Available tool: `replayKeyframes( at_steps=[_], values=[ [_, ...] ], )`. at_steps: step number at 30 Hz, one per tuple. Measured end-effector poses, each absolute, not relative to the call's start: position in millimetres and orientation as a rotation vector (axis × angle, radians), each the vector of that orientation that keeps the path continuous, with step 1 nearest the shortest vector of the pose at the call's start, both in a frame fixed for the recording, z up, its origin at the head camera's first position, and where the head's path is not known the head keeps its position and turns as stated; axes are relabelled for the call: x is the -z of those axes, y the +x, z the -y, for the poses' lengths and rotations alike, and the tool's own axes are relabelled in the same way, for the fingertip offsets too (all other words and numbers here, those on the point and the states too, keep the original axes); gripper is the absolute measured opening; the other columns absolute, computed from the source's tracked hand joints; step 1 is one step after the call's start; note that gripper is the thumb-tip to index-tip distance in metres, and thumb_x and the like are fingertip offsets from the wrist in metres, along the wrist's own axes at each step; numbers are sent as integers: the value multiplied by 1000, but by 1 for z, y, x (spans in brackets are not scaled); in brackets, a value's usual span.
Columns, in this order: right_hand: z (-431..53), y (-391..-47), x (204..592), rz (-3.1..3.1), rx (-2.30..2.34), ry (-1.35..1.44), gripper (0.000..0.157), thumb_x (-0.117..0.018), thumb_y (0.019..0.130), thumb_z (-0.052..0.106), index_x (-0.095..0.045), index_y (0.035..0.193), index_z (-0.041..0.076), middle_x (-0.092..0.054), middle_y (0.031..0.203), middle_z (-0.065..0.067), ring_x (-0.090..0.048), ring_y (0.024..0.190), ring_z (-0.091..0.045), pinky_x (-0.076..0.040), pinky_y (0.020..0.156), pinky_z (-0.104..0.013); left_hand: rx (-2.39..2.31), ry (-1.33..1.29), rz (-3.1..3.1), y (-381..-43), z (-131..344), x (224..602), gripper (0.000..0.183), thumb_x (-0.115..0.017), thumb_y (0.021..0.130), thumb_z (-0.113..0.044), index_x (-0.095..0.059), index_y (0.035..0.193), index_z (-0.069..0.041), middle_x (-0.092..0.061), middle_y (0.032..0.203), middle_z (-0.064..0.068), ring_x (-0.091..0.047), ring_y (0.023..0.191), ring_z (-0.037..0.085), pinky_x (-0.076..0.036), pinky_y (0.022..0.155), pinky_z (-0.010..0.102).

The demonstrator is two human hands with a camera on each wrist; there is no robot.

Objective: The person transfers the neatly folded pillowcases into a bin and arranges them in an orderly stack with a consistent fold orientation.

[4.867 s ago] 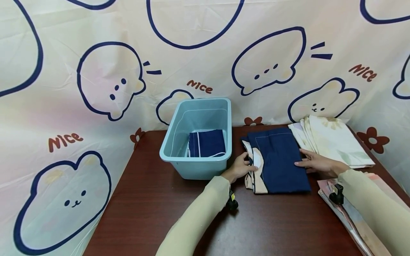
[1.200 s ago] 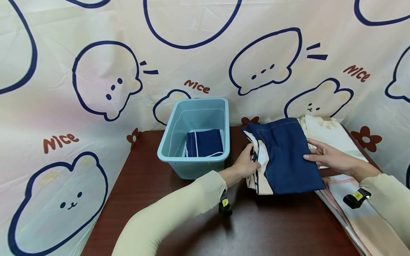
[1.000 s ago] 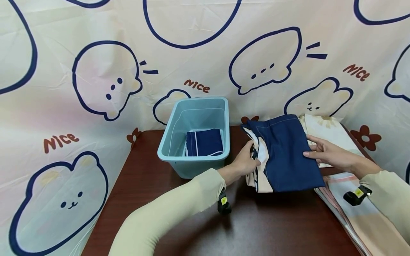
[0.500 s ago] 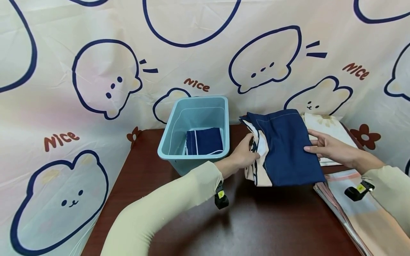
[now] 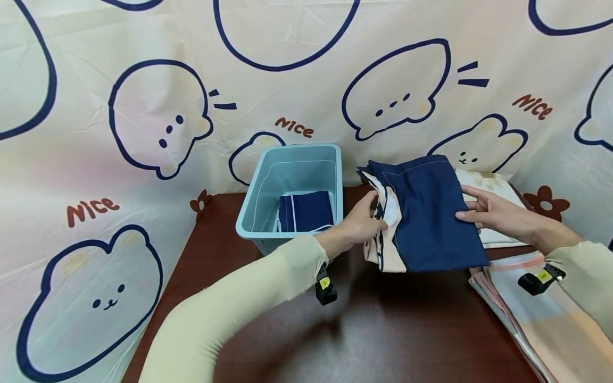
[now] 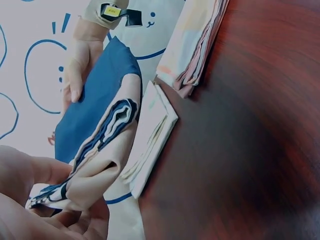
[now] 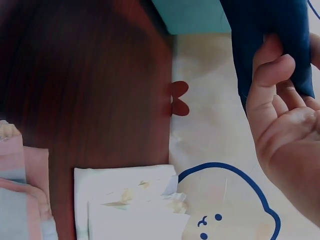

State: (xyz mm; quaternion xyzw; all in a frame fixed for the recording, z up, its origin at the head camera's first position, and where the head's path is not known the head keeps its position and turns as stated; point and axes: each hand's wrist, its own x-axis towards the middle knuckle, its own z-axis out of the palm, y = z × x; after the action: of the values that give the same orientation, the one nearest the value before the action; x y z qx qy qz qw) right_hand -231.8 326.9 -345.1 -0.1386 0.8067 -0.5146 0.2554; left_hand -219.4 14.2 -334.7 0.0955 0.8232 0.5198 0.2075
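Note:
A folded navy cloth with a cream patterned side is held up between both hands, above the dark tabletop. My left hand pinches its layered left edge, thumb on top and fingers beneath; the left wrist view shows the stacked folds there. At the opposite edge my right hand grips the cloth, thumb on the near face and the other fingers behind. Left of the cloth stands a light blue bin, with another folded navy piece with a white stripe lying in it.
A folded white cloth lies at the back right of the table. In front of it is a stack of folded pink, grey and peach cloth. A printed curtain hangs behind the table.
Both hands have lifted the folded navy cloth off the table, and it keeps rising slightly. The bin, the piece inside it and the other cloths stay where they were.

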Motion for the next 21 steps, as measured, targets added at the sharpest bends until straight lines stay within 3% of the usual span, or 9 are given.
replayKeyframes(
  at_steps=[15,18,21],
  values=[
    [-317,-238,329,-2205,1386,-456,82,-49,102,18,13,155,14,-61,124,19,-68,107,-9,-56,87,-25,-1407,331,-2273,-227,4,314,81,-59,94,-10,-10,157,-24,-32,158,6,-48,136,24,-44,107,42],
    [-314,-237,325,-2232,1376,-432,83,-50,101,20,13,155,15,-58,137,2,-68,107,-9,-56,88,-27,-1405,333,-2276,-228,6,310,81,-59,93,-9,-11,157,-24,-30,159,5,-46,137,24,-44,108,42],
    [-311,-236,321,-2265,1355,-395,85,-51,101,22,14,155,14,-44,149,-20,-67,108,-6,-56,89,-27,-1407,336,-2277,-228,8,307,81,-59,93,-8,-11,157,-23,-27,160,4,-45,139,24,-43,108,42]
  ],
)
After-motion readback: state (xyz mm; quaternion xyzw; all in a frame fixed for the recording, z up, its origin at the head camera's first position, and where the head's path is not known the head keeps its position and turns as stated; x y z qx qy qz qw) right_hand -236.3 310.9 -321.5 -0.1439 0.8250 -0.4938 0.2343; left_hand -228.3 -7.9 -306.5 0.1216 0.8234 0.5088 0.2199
